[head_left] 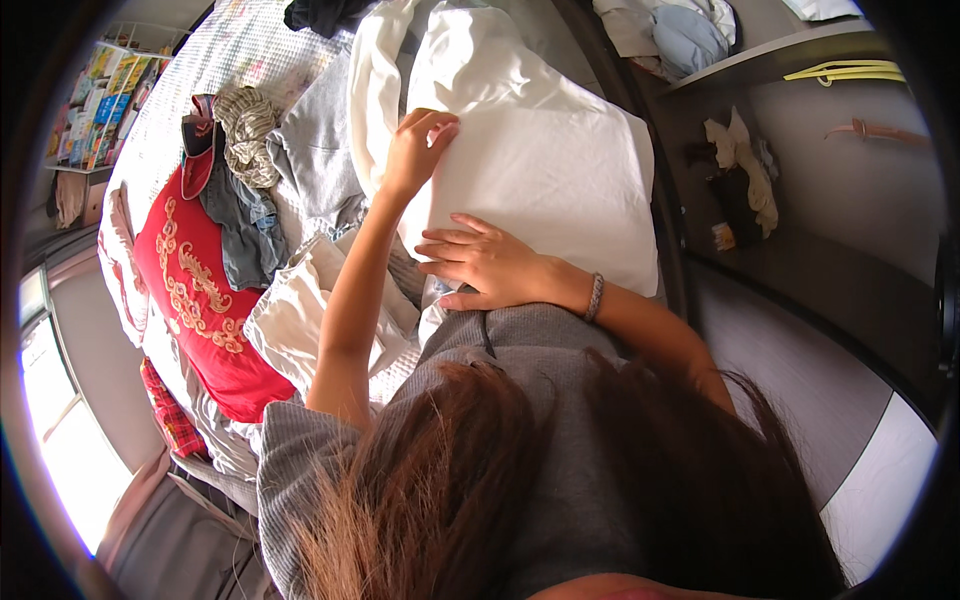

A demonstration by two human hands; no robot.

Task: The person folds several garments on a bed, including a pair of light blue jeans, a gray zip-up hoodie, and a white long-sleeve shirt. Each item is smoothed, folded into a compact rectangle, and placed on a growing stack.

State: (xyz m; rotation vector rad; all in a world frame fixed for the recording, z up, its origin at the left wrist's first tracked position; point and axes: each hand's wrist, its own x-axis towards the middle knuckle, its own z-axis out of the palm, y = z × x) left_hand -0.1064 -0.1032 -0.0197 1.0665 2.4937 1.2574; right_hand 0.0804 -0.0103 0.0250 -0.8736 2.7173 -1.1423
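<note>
A white cloth garment [555,176] lies spread before me, its right side hanging near the dark shelving. My left hand [420,150] pinches the garment's left edge between thumb and fingers. Lower down, my right hand [487,262] rests palm down with spread fingers across the garment's near left corner, close to my body; a braided band circles that wrist. Left of the white garment lies a grey garment [319,142]. A cream-white cloth [300,300] is bunched beside my left forearm.
On the patterned bedspread [247,49] lie a red embroidered cushion [202,300], a striped bundled cloth [246,135] and blue-grey denim [238,229]. Dark open shelving [840,225] stands at right, with yellow hangers [847,71] and crumpled clothes [694,37]. A wire rack [105,105] stands far left.
</note>
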